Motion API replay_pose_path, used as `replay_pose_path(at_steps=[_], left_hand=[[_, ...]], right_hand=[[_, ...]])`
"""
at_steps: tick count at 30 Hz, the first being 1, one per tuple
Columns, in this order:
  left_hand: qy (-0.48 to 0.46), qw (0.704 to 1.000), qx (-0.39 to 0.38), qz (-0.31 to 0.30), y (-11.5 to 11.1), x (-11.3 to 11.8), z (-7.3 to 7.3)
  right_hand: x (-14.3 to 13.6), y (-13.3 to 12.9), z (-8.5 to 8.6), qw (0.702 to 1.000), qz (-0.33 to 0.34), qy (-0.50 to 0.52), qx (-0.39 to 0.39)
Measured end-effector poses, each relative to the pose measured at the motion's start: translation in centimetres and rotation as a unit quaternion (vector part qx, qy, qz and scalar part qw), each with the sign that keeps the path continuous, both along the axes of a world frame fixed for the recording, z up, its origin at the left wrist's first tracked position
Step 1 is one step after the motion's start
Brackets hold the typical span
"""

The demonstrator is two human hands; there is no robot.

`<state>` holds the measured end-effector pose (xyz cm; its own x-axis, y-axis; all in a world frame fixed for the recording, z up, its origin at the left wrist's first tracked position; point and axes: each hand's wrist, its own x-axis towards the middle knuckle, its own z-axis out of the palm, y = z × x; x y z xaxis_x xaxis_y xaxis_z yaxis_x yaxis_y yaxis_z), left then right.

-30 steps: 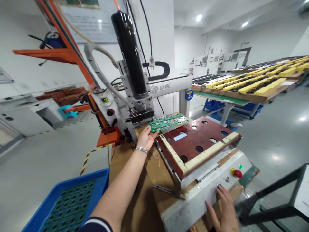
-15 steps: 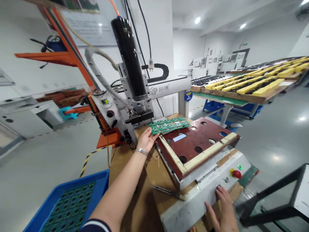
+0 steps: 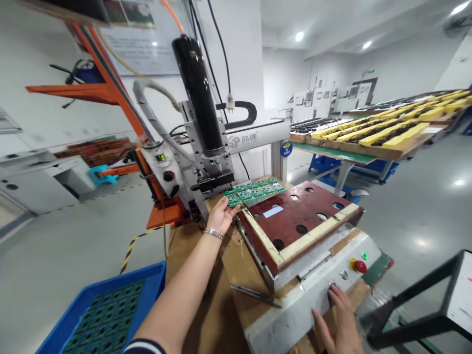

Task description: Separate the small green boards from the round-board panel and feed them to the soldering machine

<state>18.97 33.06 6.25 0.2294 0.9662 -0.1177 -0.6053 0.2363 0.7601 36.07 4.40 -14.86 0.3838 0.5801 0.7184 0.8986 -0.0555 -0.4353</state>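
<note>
My left hand (image 3: 222, 214) grips the near end of a green circuit board panel (image 3: 255, 191), held level just above the far left corner of a dark red fixture plate (image 3: 299, 217) with round holes and a pale frame. Right behind the panel stands the machine's black cylinder head (image 3: 199, 93). My right hand (image 3: 338, 322) rests flat on the grey control panel (image 3: 313, 290) at the machine's front, fingertips by a small metal button (image 3: 343, 275). A red stop button (image 3: 359, 266) sits just beyond.
A blue bin (image 3: 99, 314) holding several green boards stands at lower left. Tweezers (image 3: 256, 293) lie on the cardboard-covered bench (image 3: 217, 305). An orange frame (image 3: 110, 93) rises at the left, a black metal frame (image 3: 416, 314) at lower right. Tables with yellow trays (image 3: 387, 130) stand far right.
My left hand has lifted the green panel's near end slightly and drawn it a little toward me over the fixture's corner. My right hand has stayed on the control panel.
</note>
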Motion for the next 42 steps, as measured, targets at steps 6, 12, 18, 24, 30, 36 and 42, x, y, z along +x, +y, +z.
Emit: replay_pose_path(at_steps=[6, 12, 18, 24, 30, 36, 42], left_hand=[[-0.007, 1.0, 0.003, 0.003, 0.3, 0.4, 0.0], [-0.008, 1.0, 0.001, 0.004, 0.3, 0.3, -0.2], [-0.015, 0.999, -0.011, 0.037, -0.2, -1.2, -1.2], [-0.026, 0.998, -0.01, 0.056, -0.4, -2.5, -1.3], [-0.027, 0.998, -0.008, 0.052, -0.6, -2.7, -0.9], [-0.027, 0.998, -0.008, 0.053, -0.7, -2.7, -0.8], [-0.028, 0.998, -0.009, 0.051, -0.6, -2.9, -0.8]], right_hand=[[-0.2, 0.1, -0.2, 1.0, 0.0, 0.02, 0.008], [-0.3, 0.0, -0.1, 1.0, -0.002, 0.022, 0.0], [-0.2, -0.1, 0.0, 1.0, 0.005, 0.024, -0.002], [-0.2, 0.1, -0.2, 1.0, 0.013, 0.022, 0.015], [-0.2, 0.1, 0.1, 0.999, 0.019, 0.021, 0.017], [-0.1, 0.1, 0.0, 0.999, 0.017, 0.018, 0.023], [0.0, 0.1, -0.4, 0.999, 0.012, 0.034, 0.017]])
